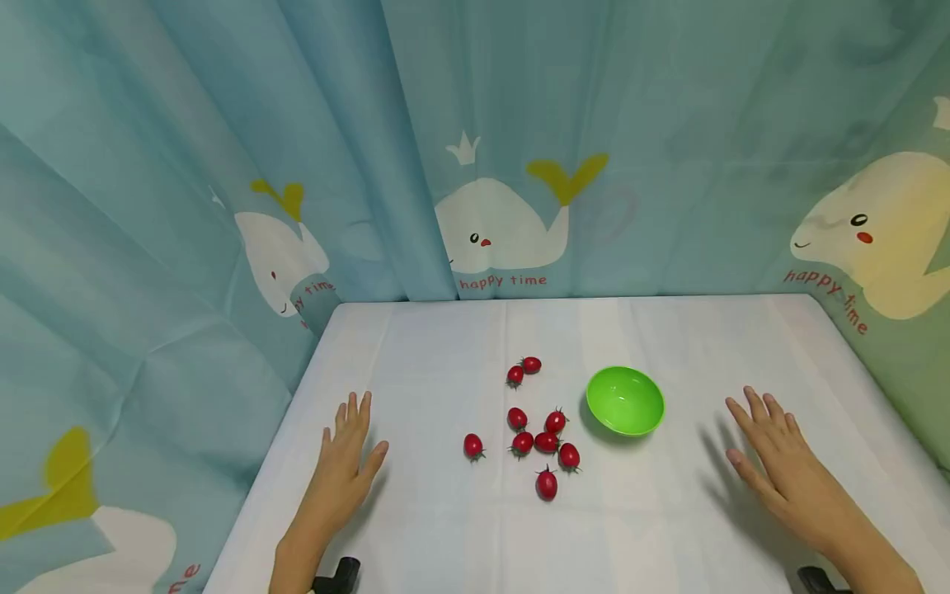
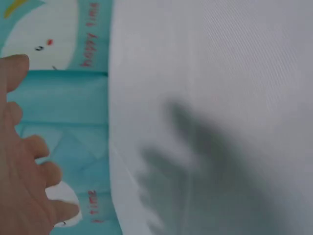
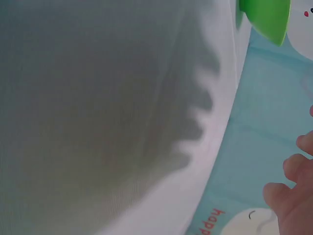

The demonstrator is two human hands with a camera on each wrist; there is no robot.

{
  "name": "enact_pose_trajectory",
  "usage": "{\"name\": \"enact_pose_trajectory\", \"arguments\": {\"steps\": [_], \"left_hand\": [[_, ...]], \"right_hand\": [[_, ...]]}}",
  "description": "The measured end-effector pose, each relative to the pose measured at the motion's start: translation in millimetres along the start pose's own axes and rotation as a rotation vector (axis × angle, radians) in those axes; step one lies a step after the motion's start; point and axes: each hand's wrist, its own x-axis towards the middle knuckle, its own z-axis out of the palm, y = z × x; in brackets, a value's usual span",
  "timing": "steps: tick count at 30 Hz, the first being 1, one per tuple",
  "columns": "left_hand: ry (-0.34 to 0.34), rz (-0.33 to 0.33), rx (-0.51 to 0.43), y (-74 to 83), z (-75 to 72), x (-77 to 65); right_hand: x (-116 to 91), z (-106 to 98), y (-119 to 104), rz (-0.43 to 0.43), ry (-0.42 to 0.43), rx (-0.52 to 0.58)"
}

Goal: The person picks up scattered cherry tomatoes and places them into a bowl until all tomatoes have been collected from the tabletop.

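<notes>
Several red cherry tomatoes (image 1: 523, 444) with green stems lie scattered near the middle of the table in the head view. To their right stands a bright green bowl (image 1: 626, 402), with nothing visible inside it; part of the same bowl (image 3: 268, 18) shows at the top of the right wrist view. My left hand (image 1: 341, 466) hovers over the left side of the table with fingers extended, apart from the nearest tomato (image 1: 472, 446). Over the right side hovers my right hand (image 1: 783, 470), fingers spread, nearest to the bowl and not touching it.
A white cloth (image 1: 416, 363) covers the table. Blue-green curtains (image 1: 668, 124) printed with whales hang along its back, left and right sides. A black wrist strap piece (image 1: 343, 574) sits at the left wrist, and another black piece (image 1: 815, 579) at the right.
</notes>
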Motion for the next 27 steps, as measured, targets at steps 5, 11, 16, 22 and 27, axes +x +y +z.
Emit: {"name": "enact_pose_trajectory", "arguments": {"steps": [5,11,16,22,27], "left_hand": [[0.021,0.011,-0.194,16.9,6.8,7.7],[0.073,0.061,-0.321,29.6,16.7,19.2],[0.076,0.129,-0.353,37.9,26.2,29.4],[-0.003,0.088,-0.384,42.6,41.0,29.4],[-0.044,0.033,-0.41,47.1,49.1,30.0]], "right_hand": [[8.3,4.4,-6.8,0.026,0.054,0.092],[19.1,12.8,-18.6,0.037,0.117,0.156],[32.2,17.0,-24.1,0.067,0.142,0.228],[33.9,22.0,-30.8,0.106,0.132,0.278],[33.8,22.9,-32.7,0.133,0.129,0.3]]}}
